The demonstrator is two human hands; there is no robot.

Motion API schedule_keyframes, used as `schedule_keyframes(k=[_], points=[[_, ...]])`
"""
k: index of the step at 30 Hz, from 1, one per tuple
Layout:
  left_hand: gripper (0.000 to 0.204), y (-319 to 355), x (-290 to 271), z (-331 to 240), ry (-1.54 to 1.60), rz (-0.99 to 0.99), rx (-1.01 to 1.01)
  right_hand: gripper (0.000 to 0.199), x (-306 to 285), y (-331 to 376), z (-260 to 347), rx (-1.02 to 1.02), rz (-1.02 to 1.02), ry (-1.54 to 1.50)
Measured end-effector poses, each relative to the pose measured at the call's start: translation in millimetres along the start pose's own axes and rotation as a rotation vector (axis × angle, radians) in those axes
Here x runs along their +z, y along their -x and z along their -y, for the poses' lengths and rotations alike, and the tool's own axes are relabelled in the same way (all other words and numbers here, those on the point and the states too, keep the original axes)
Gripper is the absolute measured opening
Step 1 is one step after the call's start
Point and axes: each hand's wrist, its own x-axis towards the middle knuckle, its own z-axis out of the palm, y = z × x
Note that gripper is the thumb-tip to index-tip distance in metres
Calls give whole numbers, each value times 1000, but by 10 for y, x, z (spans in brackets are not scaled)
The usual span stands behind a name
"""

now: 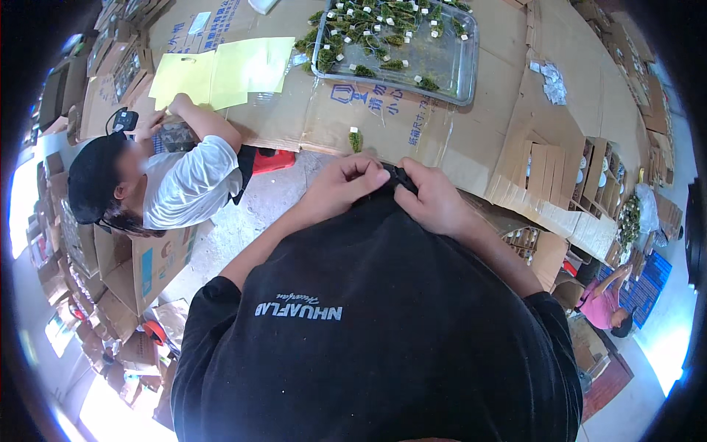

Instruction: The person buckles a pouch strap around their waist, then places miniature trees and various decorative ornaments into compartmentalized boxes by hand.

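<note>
Both my hands meet at the front of my black shirt (390,295), near the cardboard-covered table's front edge. My left hand (346,188) is closed, its thumb and finger pinched at a bunched dark piece that looks like the shirt's cloth. From the other side my right hand (434,195) grips the same black cloth (398,177) between thumb and curled fingers. Just beyond my left hand, a small green sprig (356,141) with a white tag lies on the cardboard. Farther off, a clear plastic tray (471,66) holds several similar green sprigs with white tags.
Yellow sheets (250,66) lie on the cardboard tabletop (309,118) at the left. A person (195,173) in a white top works beside them. Crumpled white paper (551,82) and a divided carton (593,177) are to the right. Another person in pink (600,306) is farther right.
</note>
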Motion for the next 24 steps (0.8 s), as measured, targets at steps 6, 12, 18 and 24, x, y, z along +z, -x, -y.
schedule_keyframes(k=[6,12,18,24], points=[[26,53,-74,-91,-27,92,75,21,28,16,-19,-29,8,41],[25,153,-155,-84,10,77,-192,20,10,5,-37,-80,48,26],[27,-129,-215,-77,0,92,-278,24,-14,-2,-5,-28,63,-14],[22,-200,-352,-93,95,386,-329,18,16,23,-85,-62,25,-33]])
